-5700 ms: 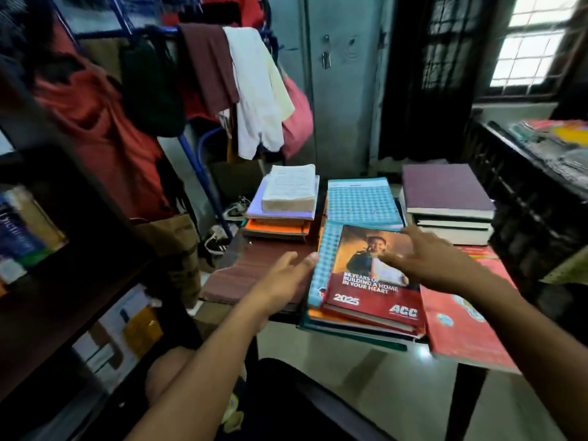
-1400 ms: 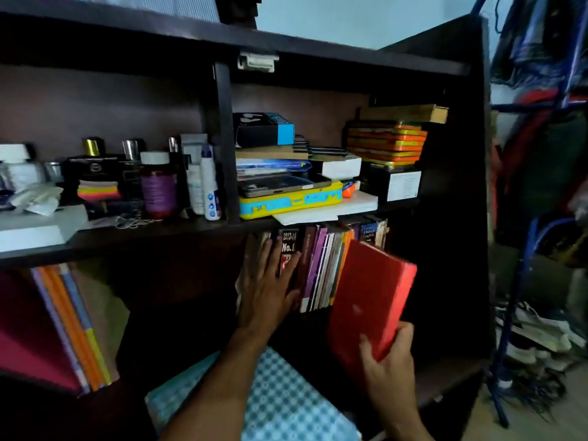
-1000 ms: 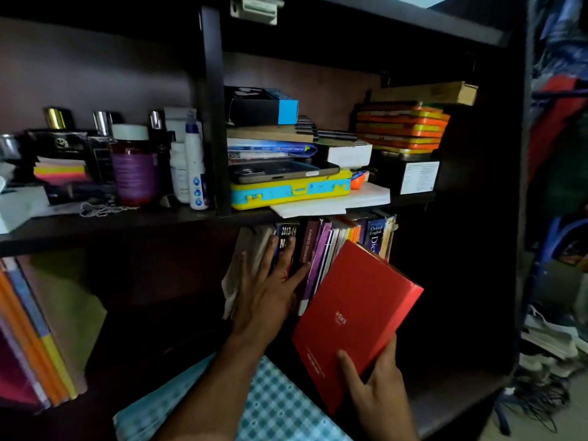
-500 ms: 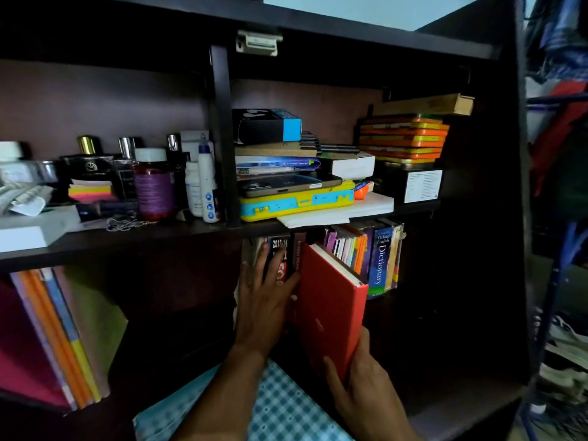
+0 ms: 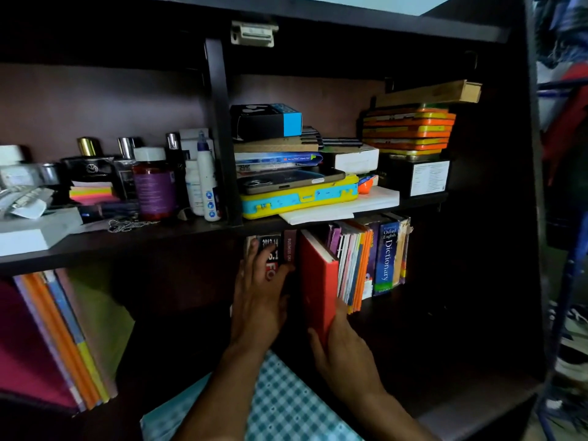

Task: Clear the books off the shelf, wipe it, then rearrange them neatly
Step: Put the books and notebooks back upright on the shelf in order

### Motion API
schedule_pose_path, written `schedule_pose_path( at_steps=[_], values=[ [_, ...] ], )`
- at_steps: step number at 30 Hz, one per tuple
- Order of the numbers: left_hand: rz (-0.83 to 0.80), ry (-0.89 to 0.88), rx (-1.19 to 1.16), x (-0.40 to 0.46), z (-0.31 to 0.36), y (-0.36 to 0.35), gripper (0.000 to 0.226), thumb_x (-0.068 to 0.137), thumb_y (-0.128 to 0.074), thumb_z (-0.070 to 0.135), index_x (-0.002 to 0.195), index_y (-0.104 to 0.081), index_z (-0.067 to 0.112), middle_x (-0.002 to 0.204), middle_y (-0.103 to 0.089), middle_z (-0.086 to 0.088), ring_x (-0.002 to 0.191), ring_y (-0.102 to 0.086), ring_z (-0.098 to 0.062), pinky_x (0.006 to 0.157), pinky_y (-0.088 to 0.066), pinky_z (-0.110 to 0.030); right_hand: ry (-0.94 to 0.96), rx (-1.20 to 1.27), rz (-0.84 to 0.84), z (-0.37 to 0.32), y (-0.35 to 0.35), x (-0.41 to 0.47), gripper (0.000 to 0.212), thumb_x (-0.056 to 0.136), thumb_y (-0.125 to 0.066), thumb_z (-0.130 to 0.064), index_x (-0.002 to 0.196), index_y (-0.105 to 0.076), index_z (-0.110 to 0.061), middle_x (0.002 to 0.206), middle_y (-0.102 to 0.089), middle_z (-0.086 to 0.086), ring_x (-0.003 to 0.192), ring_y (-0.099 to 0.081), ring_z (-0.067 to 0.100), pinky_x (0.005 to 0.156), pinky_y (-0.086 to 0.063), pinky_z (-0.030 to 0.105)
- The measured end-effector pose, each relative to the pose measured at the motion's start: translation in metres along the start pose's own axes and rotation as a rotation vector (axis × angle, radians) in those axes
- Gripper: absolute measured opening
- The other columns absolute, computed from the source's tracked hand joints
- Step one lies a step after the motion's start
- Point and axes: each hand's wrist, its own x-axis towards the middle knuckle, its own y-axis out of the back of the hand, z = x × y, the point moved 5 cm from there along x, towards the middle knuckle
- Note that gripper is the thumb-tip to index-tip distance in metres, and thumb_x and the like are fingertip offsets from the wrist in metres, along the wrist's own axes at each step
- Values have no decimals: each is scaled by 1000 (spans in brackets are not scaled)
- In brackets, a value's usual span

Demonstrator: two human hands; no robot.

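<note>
The right hand [image 5: 345,354] grips the lower front edge of a red book [image 5: 318,288], thumb on its left cover, holding it upright in the lower shelf [image 5: 477,405] compartment. Just left of it, the left hand [image 5: 259,300] lies flat with straight fingers against the spines of dark books [image 5: 276,249], pressing them aside. Right of the red book, touching it, stands a row of thin books and a blue dictionary [image 5: 386,259]. Beneath both forearms lies a teal checked book [image 5: 286,405].
</note>
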Motion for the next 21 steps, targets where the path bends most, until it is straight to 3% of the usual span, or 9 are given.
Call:
schedule_pose_path(
  at_steps=[3,5,7,10,12,13,16,18,21],
  values=[
    [1,-48,6,2,7,-4,65,69,-87,16,128,-62,24,160,-30,-9,156,-14,-30,115,-39,-52,-2,-30,-26,-3,-10,29,74,101,-49,-50,148,3,-25,143,-55,7,115,-64,34,88,-53,46],
    [40,-57,19,3,10,-3,83,65,-92,20,138,-53,24,161,-26,-12,154,-17,-32,115,-38,-52,-45,-99,-47,5,-10,45,77,100,-46,-57,150,-2,-18,136,-60,9,116,-64,31,87,-50,42],
    [104,5,14,2,6,2,109,59,-97,27,151,-37,24,164,-19,-16,152,-20,-37,116,-35,-51,-50,-81,-7,13,-3,44,72,96,-51,-63,144,-14,-23,125,-66,5,108,-67,29,80,-49,39],
    [67,385,-122,-6,-15,2,141,56,-95,49,161,-2,35,166,-12,-15,151,-21,-38,113,-35,-55,12,69,119,24,5,26,53,87,-68,-58,114,-26,-39,87,-66,-10,74,-66,7,64,-50,32],
    [-41,667,-209,-15,-28,-7,145,56,-86,70,158,13,39,165,-19,-17,147,-29,-40,108,-40,-58,121,108,180,28,3,23,46,88,-73,-43,98,-28,-40,72,-54,-12,63,-58,5,56,-48,29],
    [-129,735,-210,-19,-31,-13,141,57,-76,80,159,11,37,159,-32,-19,140,-42,-41,102,-45,-56,188,116,190,29,1,23,42,91,-71,-35,94,-30,-39,71,-52,-13,63,-55,5,56,-47,30],
    [-368,722,-141,-23,-33,-27,121,59,-44,98,152,-24,23,131,-63,-15,110,-66,-36,88,-57,-48,320,90,159,26,-6,24,24,98,-63,-23,99,-42,-35,87,-51,-18,74,-51,-1,66,-48,30],
    [-382,696,-136,-21,-31,-27,111,66,-46,94,146,-34,19,126,-66,-13,106,-68,-33,84,-58,-44,366,77,116,24,-10,25,23,99,-60,-21,113,-46,-32,100,-51,-16,83,-53,-1,72,-49,29],
    [-342,730,-212,-19,-26,-21,90,78,-62,78,141,-42,18,124,-66,-15,109,-66,-37,82,-53,-39,353,-28,-47,24,-23,29,53,99,-57,-26,148,-38,-22,135,-45,-3,112,-58,14,92,-52,31]
  ],
)
